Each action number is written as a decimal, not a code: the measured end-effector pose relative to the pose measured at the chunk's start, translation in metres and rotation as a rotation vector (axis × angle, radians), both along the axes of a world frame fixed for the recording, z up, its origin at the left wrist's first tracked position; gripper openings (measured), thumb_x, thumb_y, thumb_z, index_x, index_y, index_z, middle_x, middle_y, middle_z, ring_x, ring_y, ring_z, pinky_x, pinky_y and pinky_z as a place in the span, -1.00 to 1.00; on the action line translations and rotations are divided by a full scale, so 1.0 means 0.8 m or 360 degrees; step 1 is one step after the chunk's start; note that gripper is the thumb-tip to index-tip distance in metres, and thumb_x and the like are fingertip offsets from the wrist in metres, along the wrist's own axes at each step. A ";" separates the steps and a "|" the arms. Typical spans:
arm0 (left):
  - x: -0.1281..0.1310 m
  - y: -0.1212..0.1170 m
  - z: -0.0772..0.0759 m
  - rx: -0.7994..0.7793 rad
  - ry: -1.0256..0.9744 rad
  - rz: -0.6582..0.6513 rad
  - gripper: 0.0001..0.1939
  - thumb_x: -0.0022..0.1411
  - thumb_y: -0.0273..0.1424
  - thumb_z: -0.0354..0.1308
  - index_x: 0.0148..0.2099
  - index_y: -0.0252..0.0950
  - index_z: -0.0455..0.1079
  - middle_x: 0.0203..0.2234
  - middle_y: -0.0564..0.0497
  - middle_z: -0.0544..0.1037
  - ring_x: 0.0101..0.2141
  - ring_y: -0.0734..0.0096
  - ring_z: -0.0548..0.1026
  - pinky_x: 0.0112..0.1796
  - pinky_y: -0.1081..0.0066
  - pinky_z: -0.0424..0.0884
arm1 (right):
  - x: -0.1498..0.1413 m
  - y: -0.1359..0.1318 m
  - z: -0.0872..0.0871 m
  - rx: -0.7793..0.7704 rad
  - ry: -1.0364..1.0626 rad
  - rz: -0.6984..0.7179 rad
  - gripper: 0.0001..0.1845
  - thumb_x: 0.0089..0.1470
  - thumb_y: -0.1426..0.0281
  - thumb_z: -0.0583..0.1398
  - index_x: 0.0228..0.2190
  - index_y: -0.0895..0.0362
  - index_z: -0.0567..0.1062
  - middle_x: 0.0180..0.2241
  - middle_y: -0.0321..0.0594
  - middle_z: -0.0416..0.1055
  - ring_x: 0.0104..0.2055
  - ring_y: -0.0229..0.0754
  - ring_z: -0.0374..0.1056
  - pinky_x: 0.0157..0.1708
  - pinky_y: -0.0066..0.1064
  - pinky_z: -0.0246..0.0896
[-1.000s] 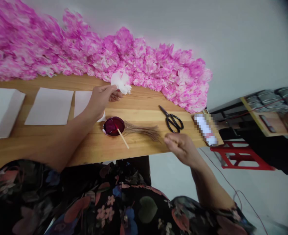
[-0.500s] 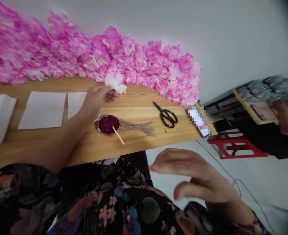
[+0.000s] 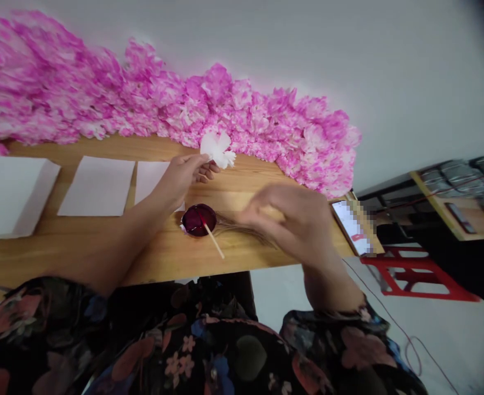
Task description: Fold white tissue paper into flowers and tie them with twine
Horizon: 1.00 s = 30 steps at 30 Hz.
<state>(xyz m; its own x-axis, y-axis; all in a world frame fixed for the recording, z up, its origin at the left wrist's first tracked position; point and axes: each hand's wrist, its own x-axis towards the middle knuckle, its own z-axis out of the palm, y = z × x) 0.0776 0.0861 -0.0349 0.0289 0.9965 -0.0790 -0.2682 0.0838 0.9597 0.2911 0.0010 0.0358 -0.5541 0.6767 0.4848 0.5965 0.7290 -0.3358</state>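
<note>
A white flower [image 3: 217, 149] is pinched between the thumb and fingers of my left hand [image 3: 190, 171], raised over the table's far side. Blurred by motion, my right hand [image 3: 293, 216] hangs over the right part of the table, fingers bent, and whether it holds anything is unclear. Below its fingertips lies a bundle of thin brown stems [image 3: 245, 230], partly covered by the hand. Left of the bundle stands a small bowl of dark red-purple liquid [image 3: 192, 219], with a wooden stick [image 3: 214, 241] resting in it. The scissors are hidden behind my right hand.
Pink and white flowers [image 3: 163, 99] are heaped along the wall. White sheets [image 3: 97, 186] and a white stack [image 3: 11, 192] lie at left. A phone [image 3: 352, 226] rests at the table's right end. Beyond are a red stool [image 3: 418, 274] and a cable [image 3: 389, 312] on the floor.
My right hand has risen from below the table's front edge to above the stems, covering the scissors. My left hand still holds the white flower. The whole view has shifted slightly.
</note>
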 end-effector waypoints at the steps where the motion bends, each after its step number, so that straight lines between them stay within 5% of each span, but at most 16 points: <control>1: 0.000 0.000 -0.001 -0.0003 -0.0012 0.0003 -0.80 0.29 -0.37 0.19 -0.32 -0.38 0.56 -0.41 -0.07 0.65 -0.43 0.46 0.54 -0.33 0.47 0.43 | -0.008 0.027 -0.010 0.0211 0.0005 -0.0152 -0.58 0.36 0.04 0.18 -0.41 0.02 0.59 -0.47 -0.25 0.53 -0.36 -0.17 0.40 -0.25 -0.29 0.31; 5: 0.002 0.000 -0.004 -0.0021 -0.0060 0.0008 -0.82 0.28 -0.37 0.21 -0.33 -0.37 0.54 -0.43 -0.06 0.64 -0.43 0.44 0.54 -0.32 0.46 0.45 | -0.033 0.100 -0.054 0.0431 -0.0232 -0.0363 -0.67 0.41 0.12 0.12 -0.18 0.05 0.58 -0.20 -0.15 0.57 -0.09 -0.05 0.39 -0.06 -0.21 0.24; 9: 0.003 0.001 -0.003 -0.0090 -0.0069 -0.0028 -0.82 0.29 -0.40 0.18 -0.34 -0.36 0.51 -0.46 -0.06 0.62 -0.43 0.43 0.54 -0.35 0.47 0.42 | -0.042 0.117 -0.082 0.0458 -0.0405 -0.0425 -0.70 0.42 0.20 0.12 0.01 0.06 0.51 0.00 -0.08 0.52 0.07 0.01 0.31 0.05 -0.16 0.17; 18: 0.004 0.000 -0.004 -0.0140 0.0034 -0.0140 -0.79 0.32 -0.42 0.14 -0.36 -0.36 0.52 -0.42 -0.09 0.66 -0.40 0.39 0.59 -0.32 0.44 0.43 | -0.044 0.123 -0.098 0.0250 -0.0335 -0.0496 -0.71 0.41 0.36 0.06 -0.02 0.08 0.54 -0.07 -0.08 0.56 0.08 0.03 0.34 0.14 -0.10 0.12; 26: 0.001 -0.001 -0.007 -0.0102 0.0139 -0.0129 -0.76 0.32 -0.32 0.18 -0.29 -0.37 0.57 -0.33 -0.15 0.70 -0.35 0.36 0.62 -0.29 0.43 0.43 | -0.035 0.132 -0.119 -0.0244 0.0418 -0.0367 -0.65 0.38 0.35 0.06 0.03 0.02 0.59 0.04 -0.17 0.60 0.08 -0.08 0.46 0.13 -0.17 0.33; 30: 0.002 0.000 -0.007 -0.0108 0.0163 -0.0118 -0.74 0.33 -0.32 0.15 -0.25 -0.39 0.59 -0.33 -0.15 0.71 -0.33 0.33 0.63 -0.30 0.41 0.44 | -0.032 0.132 -0.117 -0.0328 0.0484 -0.0344 -0.67 0.34 0.26 0.17 0.04 0.04 0.59 0.01 -0.15 0.62 0.01 -0.10 0.49 0.09 -0.22 0.35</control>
